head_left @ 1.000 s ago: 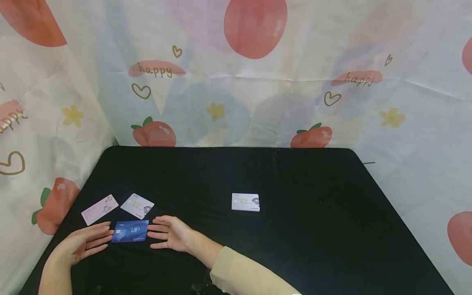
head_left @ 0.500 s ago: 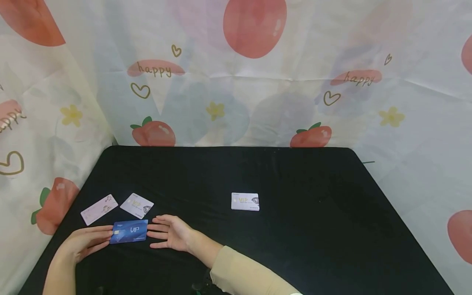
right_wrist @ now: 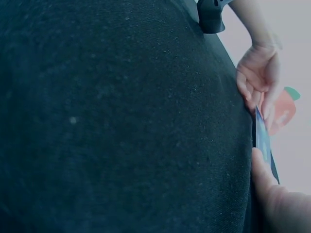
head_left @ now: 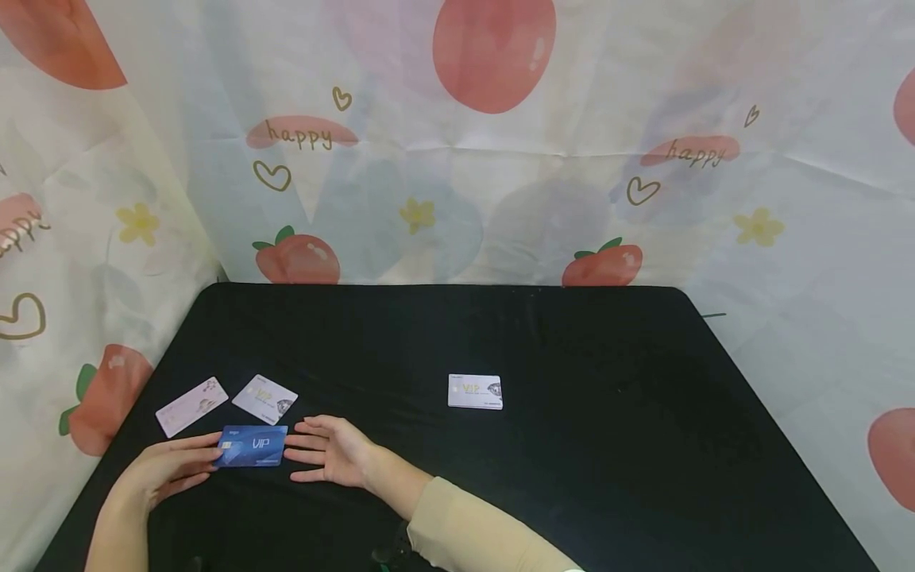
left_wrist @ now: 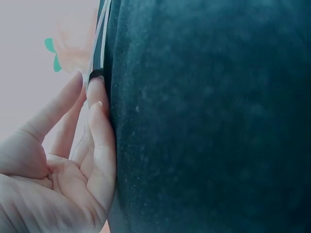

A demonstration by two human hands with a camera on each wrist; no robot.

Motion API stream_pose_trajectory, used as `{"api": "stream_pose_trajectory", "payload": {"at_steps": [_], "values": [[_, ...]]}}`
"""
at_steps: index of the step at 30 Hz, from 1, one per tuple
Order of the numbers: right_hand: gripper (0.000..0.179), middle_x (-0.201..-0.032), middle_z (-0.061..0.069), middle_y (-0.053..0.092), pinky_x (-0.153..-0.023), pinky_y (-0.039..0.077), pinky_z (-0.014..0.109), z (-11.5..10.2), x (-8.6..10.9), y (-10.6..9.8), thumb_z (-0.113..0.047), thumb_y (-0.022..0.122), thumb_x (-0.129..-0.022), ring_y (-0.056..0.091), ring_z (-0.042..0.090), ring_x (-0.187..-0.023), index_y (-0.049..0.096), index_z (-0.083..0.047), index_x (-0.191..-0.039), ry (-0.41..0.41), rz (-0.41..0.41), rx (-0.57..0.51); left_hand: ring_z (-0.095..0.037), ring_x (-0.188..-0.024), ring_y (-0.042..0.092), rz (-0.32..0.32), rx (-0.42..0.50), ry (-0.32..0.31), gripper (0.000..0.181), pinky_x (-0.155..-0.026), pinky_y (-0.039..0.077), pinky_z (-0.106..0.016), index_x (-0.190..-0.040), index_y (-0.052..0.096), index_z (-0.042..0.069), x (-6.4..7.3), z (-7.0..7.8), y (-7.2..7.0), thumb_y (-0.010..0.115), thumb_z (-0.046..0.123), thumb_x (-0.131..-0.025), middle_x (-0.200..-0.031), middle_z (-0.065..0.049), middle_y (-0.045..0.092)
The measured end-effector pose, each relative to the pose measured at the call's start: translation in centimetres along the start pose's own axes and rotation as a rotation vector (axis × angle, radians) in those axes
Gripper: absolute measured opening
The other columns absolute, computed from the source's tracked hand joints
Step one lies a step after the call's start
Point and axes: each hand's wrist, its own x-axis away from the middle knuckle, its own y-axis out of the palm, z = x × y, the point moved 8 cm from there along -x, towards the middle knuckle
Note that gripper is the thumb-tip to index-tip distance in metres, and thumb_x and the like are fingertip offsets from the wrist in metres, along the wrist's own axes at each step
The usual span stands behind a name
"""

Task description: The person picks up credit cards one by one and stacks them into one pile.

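Note:
A blue VIP card (head_left: 252, 446) lies between my two hands at the left of the black table. My left hand (head_left: 160, 470) holds its left edge, thumb and fingertips at the edge. The right hand (head_left: 341, 454) has its fingers straight and spread, tips close to the card's right edge; whether they touch is unclear. In the right wrist view the blue card (right_wrist: 263, 136) appears edge-on between the left hand (right_wrist: 258, 73) and the right thumb (right_wrist: 262, 172). Just behind lie a pink card (head_left: 191, 407) and a white VIP card (head_left: 265, 400), both turned at an angle.
Another white VIP card (head_left: 475, 392), perhaps a small stack, lies squarely near the middle of the black table (head_left: 608, 429). A fruit-print curtain (head_left: 457, 199) hangs behind the table's far edge and along its left side.
My left fingers have closed in on the blue card's left edge, and the card has shifted slightly. The right hand and the other cards stay where they were.

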Motion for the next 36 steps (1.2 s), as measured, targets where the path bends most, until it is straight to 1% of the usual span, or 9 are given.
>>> {"api": "stream_pose_trajectory", "payload": {"at_steps": [2,4,10,13,17,20,26,30,36], "values": [[0.051,-0.129,0.018,0.05,-0.101,0.03,0.059,0.0,0.0,0.0,-0.028,0.047,-0.09,0.045,0.033,-0.121,0.04,0.002,-0.131,0.002,-0.004,-0.003,-0.015,-0.075,0.066,-0.014,0.021,0.007,0.01,-0.069,0.056,-0.028,-0.087,0.075,0.021,0.1,0.0,0.2,0.072,0.017,-0.079,-0.091,-0.005,0.065],[0.052,-0.13,0.018,0.049,-0.101,0.03,0.059,0.0,0.0,0.0,-0.028,0.047,-0.09,0.045,0.033,-0.122,0.04,0.002,-0.131,0.002,-0.009,-0.005,-0.016,-0.075,0.067,-0.022,0.039,0.011,0.01,-0.069,0.056,-0.028,-0.085,0.074,0.022,0.1,-0.1,0.3,0.072,0.015,-0.079,-0.09,-0.005,0.066],[0.053,-0.131,0.017,0.048,-0.102,0.029,0.059,0.0,-0.1,0.1,-0.028,0.047,-0.09,0.044,0.033,-0.122,0.039,0.002,-0.132,0.0,-0.02,-0.009,-0.018,-0.075,0.068,-0.012,0.068,-0.001,0.022,-0.07,0.056,-0.03,-0.101,0.072,0.012,-0.1,-0.2,0.3,0.071,0.014,-0.08,-0.09,-0.006,0.066],[0.053,-0.131,0.017,0.048,-0.101,0.029,0.059,0.0,-0.2,0.0,-0.028,0.047,-0.09,0.045,0.034,-0.122,0.04,0.002,-0.132,0.004,-0.022,-0.013,-0.019,-0.075,0.068,-0.012,0.1,-0.013,0.023,-0.071,0.056,-0.031,-0.103,0.071,0.01,-0.1,-0.3,0.4,0.07,0.012,-0.08,-0.088,-0.005,0.066],[0.052,-0.131,0.016,0.048,-0.101,0.03,0.059,-0.1,-0.2,-0.2,-0.028,0.047,-0.09,0.045,0.035,-0.121,0.041,0.001,-0.132,0.005,-0.02,-0.019,-0.018,-0.075,0.068,-0.031,0.16,-0.013,0.013,-0.071,0.056,-0.031,-0.088,0.074,0.02,-0.1,-0.4,0.9,0.07,0.011,-0.08,-0.086,-0.003,0.066],[0.051,-0.132,0.015,0.048,-0.101,0.03,0.06,-0.3,-0.2,-0.2,-0.028,0.048,-0.089,0.044,0.037,-0.121,0.041,0.001,-0.132,0.004,-0.018,-0.021,-0.017,-0.074,0.068,-0.045,0.193,-0.003,0.016,-0.07,0.056,-0.029,-0.078,0.073,0.026,-0.1,-0.3,1.3,0.069,0.011,-0.081,-0.084,-0.002,0.067],[0.05,-0.132,0.015,0.047,-0.1,0.031,0.059,-0.8,-0.1,-0.4,-0.027,0.046,-0.09,0.044,0.041,-0.12,0.039,-0.001,-0.133,-0.022,-0.009,-0.01,-0.014,-0.074,0.068,-0.068,0.221,0.025,0.023,-0.068,0.056,-0.025,-0.077,0.07,0.034,-0.1,0.4,2.1,0.066,0.012,-0.084,-0.083,0.0,0.068],[0.049,-0.131,0.015,0.048,-0.099,0.033,0.059,-1.2,0.0,-0.7,-0.025,0.047,-0.091,0.046,0.04,-0.119,0.039,-0.002,-0.133,-0.038,0.015,-0.019,-0.012,-0.073,0.068,-0.084,0.251,0.034,0.028,-0.067,0.055,-0.022,-0.076,0.07,0.035,-0.1,0.8,2.7,0.062,0.01,-0.087,-0.081,0.002,0.068],[0.043,-0.126,0.016,0.052,-0.098,0.036,0.055,-1.8,0.0,-1.3,-0.019,0.049,-0.091,0.048,0.037,-0.118,0.043,0.002,-0.128,-0.085,0.069,-0.025,-0.009,-0.07,0.068,-0.074,0.294,0.044,0.034,-0.061,0.053,-0.015,-0.074,0.07,0.036,-0.1,1.7,3.7,0.058,0.008,-0.089,-0.076,0.004,0.069]]}}
